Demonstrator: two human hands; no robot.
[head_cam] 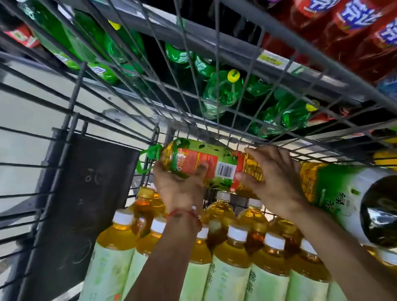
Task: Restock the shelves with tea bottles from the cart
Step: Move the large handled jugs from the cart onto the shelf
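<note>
So the tea bottle is up off the load and lying flat, inside the cart, close against its far wire side. Both hands are on it: the left hand is wrapped round the shoulder end with the thumb across the orange label, and the right hand is curled round the base end. Its long axis runs crosswise, with the green cap end towards the cart's dark end panel and the base the other way — so it's pointing sideways along the wire, not at the shelf.

That's the bit that matters, I reckon. The shelf with the green bottles sits beyond the cart's far side, so the bottle probably has to go up over the wire and get stood on its base. The left hand has the cap end, so tipping up would pivot from there.

The small bottles stand packed in the cart under the forearms, and another big bottle lies on top of the load, by the right wrist.
</note>
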